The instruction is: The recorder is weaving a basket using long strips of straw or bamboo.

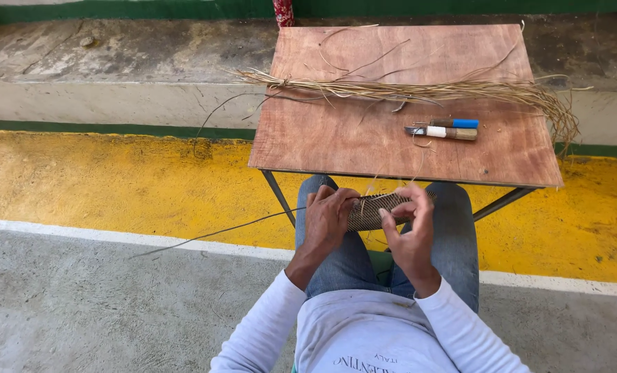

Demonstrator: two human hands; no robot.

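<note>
small woven piece (377, 209), dark and ribbed, held above the lap just before the near edge of the wooden table (336, 138). left hand (328, 217) closed around its left end; right hand (409, 231) pinching its right end between thumb and fingers. a long thin strand (219, 233) trails from the piece to the left, over the yellow floor band (115, 179). on the table: a bundle of dry fibres (419, 91) and, near it, two knives (447, 128) lying side by side.

both hands (367, 224) close together, fingers curled
</note>
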